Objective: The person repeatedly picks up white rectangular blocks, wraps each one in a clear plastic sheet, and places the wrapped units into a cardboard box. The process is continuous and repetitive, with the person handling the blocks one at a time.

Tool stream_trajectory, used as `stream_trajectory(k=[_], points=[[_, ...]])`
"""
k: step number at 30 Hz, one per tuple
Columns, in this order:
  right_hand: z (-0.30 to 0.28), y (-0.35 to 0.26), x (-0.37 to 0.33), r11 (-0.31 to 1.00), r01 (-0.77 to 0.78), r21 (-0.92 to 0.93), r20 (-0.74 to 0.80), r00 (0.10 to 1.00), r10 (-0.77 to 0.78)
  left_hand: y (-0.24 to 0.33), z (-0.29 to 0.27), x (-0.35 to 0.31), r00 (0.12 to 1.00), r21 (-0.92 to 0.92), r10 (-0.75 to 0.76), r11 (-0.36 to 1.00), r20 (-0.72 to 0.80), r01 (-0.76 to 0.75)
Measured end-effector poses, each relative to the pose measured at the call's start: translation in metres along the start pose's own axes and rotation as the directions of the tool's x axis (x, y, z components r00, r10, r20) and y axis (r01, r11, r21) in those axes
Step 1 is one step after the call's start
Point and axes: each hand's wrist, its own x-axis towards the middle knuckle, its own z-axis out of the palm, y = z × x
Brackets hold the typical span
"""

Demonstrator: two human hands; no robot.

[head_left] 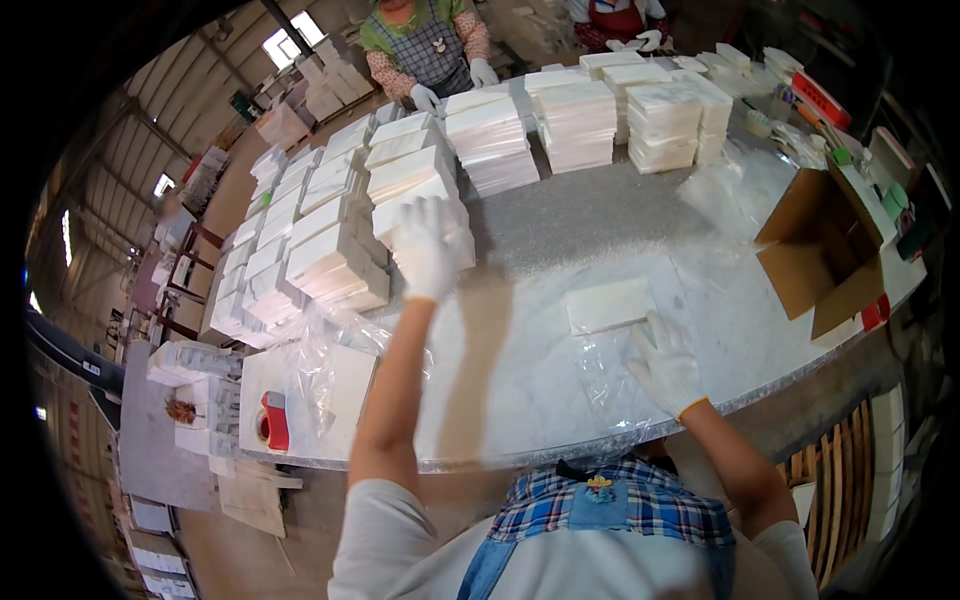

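Observation:
My left hand (423, 248), in a white glove, reaches up to the near end of a stack of white stone tiles (452, 208). Its fingers look stretched out over the tiles, somewhat blurred, with nothing visibly gripped. A single white tile (607, 306) lies flat on the table in front of me. Below it, toward me, a clear plastic bag (603, 385) is spread out. My right hand (668, 368), also gloved, rests beside them with fingers apart, the fingertips by the tile's right corner and the thumb over the bag.
Rows of tile stacks (335, 235) fill the left and far side. An open cardboard box (820, 245) stands at right, near loose plastic film (735, 195). A red tape roll (273, 422) sits at lower left. Two people stand across the table, one with gloved hands (427, 100) by the stacks.

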Motion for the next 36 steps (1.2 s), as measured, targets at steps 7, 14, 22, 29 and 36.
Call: stream_trajectory(k=[7,14,22,29,36], points=[[0.000,0.002,0.000,0.999,0.023,0.035,-0.026,0.999,-0.022,-0.140,0.027,0.075,0.803,0.022,-0.074,0.997,0.591,0.076],[-0.005,0.003,-0.001,0.999,-0.015,0.030,-0.007,1.000,0.015,-0.140,0.028,0.106,0.701,0.015,0.008,1.000,0.713,-0.026],[0.002,0.005,-0.005,0.999,-0.030,0.026,-0.003,1.000,0.030,-0.117,0.002,0.102,0.702,-0.025,-0.048,0.995,0.711,0.094],[-0.005,0.006,-0.004,0.999,0.015,0.033,-0.052,0.999,-0.014,-0.079,-0.019,0.078,0.825,0.207,-0.190,0.974,0.531,0.092],[-0.011,0.003,-0.005,0.999,0.020,0.027,-0.121,0.992,-0.016,0.062,-0.036,0.021,0.859,-0.137,-0.005,0.987,0.512,0.088]])
